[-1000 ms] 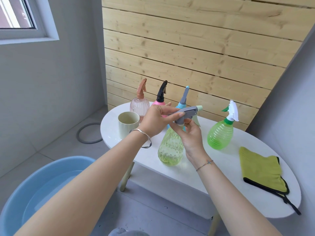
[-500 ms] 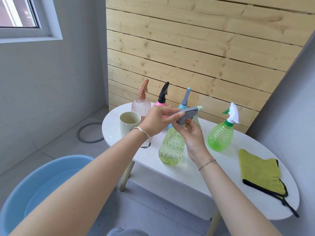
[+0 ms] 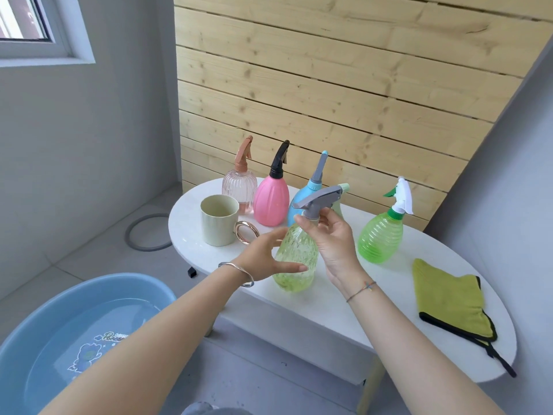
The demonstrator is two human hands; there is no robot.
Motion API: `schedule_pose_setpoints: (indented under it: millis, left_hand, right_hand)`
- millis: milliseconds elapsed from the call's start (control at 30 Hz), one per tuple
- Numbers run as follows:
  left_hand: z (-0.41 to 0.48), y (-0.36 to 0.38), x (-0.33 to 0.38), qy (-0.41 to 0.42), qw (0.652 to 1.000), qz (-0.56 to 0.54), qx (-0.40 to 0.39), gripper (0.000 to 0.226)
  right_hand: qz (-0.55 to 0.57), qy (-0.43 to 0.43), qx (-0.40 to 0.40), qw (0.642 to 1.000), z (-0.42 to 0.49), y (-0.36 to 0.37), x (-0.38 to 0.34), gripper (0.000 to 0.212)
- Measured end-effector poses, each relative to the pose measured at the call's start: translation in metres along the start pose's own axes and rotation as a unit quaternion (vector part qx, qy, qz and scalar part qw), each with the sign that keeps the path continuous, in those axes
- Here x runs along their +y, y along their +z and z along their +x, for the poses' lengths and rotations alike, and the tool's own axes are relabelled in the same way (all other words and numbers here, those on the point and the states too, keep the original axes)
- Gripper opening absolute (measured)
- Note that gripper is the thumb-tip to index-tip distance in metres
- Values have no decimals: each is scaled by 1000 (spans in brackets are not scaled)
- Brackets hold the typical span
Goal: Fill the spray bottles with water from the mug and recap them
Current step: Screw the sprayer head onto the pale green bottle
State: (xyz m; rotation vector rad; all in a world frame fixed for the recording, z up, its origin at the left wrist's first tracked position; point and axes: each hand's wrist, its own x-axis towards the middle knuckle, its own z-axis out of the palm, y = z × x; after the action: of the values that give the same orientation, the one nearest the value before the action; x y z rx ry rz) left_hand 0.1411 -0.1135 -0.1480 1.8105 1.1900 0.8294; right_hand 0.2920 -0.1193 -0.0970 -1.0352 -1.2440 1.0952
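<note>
Five spray bottles: yellow-green bottle (image 3: 294, 259) between left hand (image 3: 263, 259) and right hand (image 3: 332, 238); clear-pink bottle (image 3: 239, 187), pink bottle (image 3: 270, 202), blue bottle (image 3: 302, 196) beyond; green bottle (image 3: 378, 238) right. One mug (image 3: 218, 221) left. One cloth (image 3: 446, 295). One basin (image 3: 74, 298).

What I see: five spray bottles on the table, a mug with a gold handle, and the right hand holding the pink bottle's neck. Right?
Not quite. The head view shows the right hand holding the yellow-green bottle by its neck, not the pink bottle. The five bottles on the table and the gold-handled mug are right.
</note>
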Motion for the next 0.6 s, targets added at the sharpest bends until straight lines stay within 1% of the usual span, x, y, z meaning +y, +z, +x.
schedule_pose_setpoints:
  millis: [33, 67, 133, 167, 200, 233, 300, 367, 433, 467, 567, 600]
  left_hand:
    - [0, 0, -2, -2, 1000, 0, 2, 82]
    - [1, 0, -3, -2, 1000, -2, 3, 81]
    - [3, -1, -2, 1, 1000, -4, 4, 77]
    - [3, -1, 0, 1, 1000, -5, 4, 76]
    - [2, -1, 0, -1, 1000, -6, 5, 77]
    - [3, 0, -1, -3, 1000, -6, 7, 79]
    - [2, 1, -2, -3, 1000, -4, 12, 82]
    - [1, 2, 0, -3, 1000, -7, 15, 80]
    - [1, 1, 1, -4, 1000, -3, 14, 80]
    - [1, 1, 1, -6, 1000, 1, 13, 81]
    - [1, 1, 0, -13, 1000, -2, 12, 81]
    - [1, 0, 1, -15, 1000, -3, 12, 80]
  right_hand:
    - [-7, 0, -13, 1000, 0, -1, -1, 41]
    - [-4, 4, -45, 999, 1, -3, -2, 38]
    - [25, 17, -137, 990, 2, -12, -6, 30]
    - [34, 22, -161, 986, 2, -15, -8, 30]
    - [36, 23, -159, 986, 2, -17, -7, 31]
    - [36, 18, -139, 990, 2, -16, -6, 30]
    - [28, 1, -63, 998, 2, -8, -4, 22]
    - [6, -13, 3, 1000, 2, 1, 0, 19]
    - [-19, -22, 14, 999, 2, 1, 2, 19]
    - [-25, -18, -7, 999, 2, -3, 2, 21]
    - [-12, 6, -129, 992, 1, -21, -4, 33]
    - [-8, 9, -149, 989, 0, -24, -6, 35]
